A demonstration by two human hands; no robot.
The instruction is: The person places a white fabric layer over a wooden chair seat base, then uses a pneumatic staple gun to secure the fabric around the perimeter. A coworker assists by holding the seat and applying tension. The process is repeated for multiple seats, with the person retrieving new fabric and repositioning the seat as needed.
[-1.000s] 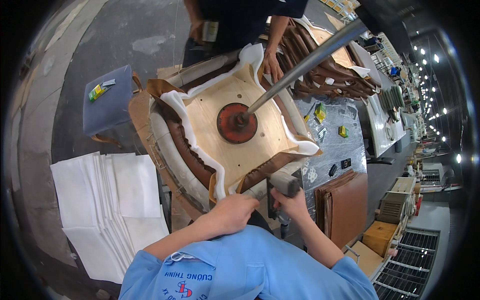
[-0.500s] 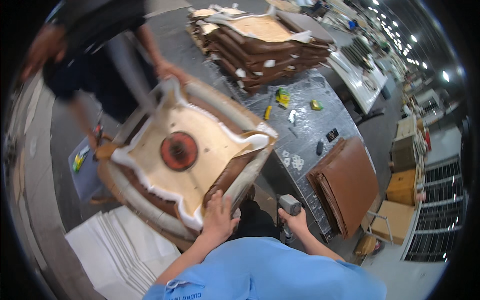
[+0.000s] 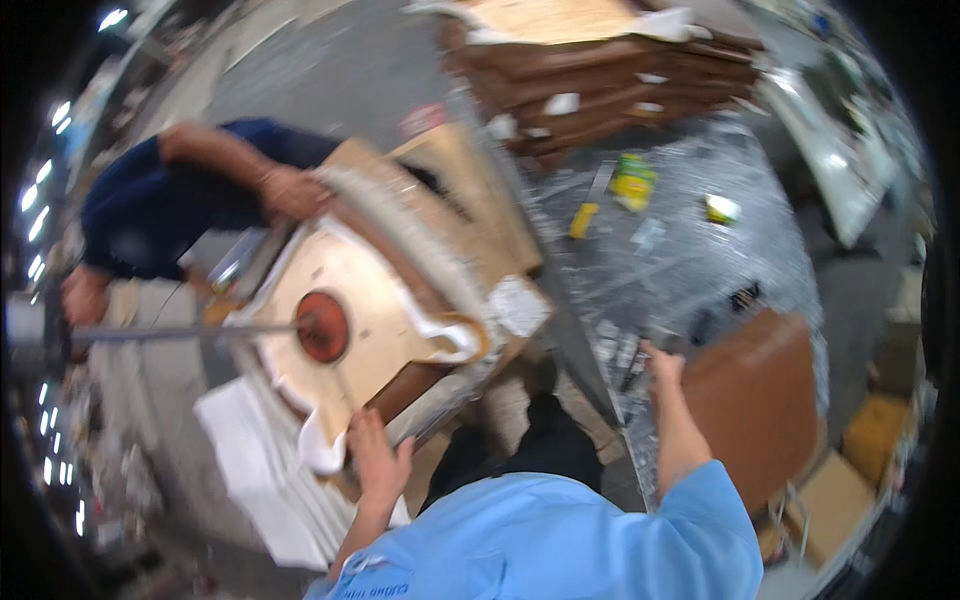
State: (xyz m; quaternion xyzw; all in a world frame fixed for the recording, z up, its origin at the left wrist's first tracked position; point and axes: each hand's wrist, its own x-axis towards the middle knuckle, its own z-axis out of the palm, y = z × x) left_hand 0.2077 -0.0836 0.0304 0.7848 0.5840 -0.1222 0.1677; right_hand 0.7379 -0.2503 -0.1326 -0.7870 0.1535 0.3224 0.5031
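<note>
My left hand [image 3: 378,462] rests with its fingers spread on the near edge of an upside-down seat cushion [image 3: 385,320], touching its brown cover. The cushion has a pale wood board and white padding folded around its rim. A red disc [image 3: 322,327] on a metal rod presses against the middle of the board. Over the edge of the plastic-wrapped table, my right hand [image 3: 664,368] is closed around a grey staple gun [image 3: 662,341], blurred by motion. A co-worker's hand [image 3: 295,193] lies on the cushion's far corner.
Brown cushions [image 3: 610,85] are stacked at the table's far end. Folded brown covers [image 3: 760,400] lie to the right. Yellow-green packets [image 3: 633,183] and a yellow cutter [image 3: 583,220] sit on the table [image 3: 700,250]. White sheets [image 3: 265,475] are piled at lower left.
My right hand has carried the staple gun forward from beside my body to the table. The co-worker has bent lower beside the cushion. The view has turned.
</note>
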